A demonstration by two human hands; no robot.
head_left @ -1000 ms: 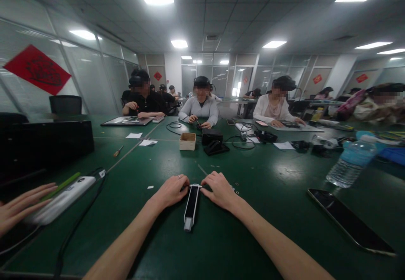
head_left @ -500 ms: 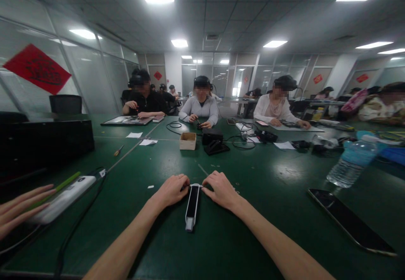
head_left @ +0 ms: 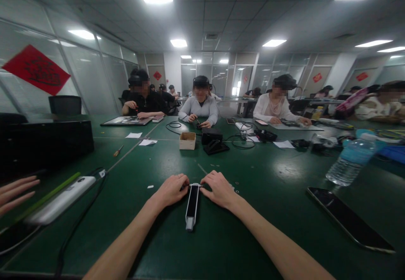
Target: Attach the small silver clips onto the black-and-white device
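Both hands hold much the same pose: the left hand (head_left: 172, 190) and right hand (head_left: 220, 190) each have a grip pinched on one side of the far end of the slim gadget (head_left: 192, 204), flat on the desk (head_left: 152, 246). A neighbour's hand (head_left: 17, 190) has drawn back from the white bar (head_left: 65, 200), leaving the gadget undisturbed. Characters mark the red poster (head_left: 36, 70), too blurred to read.
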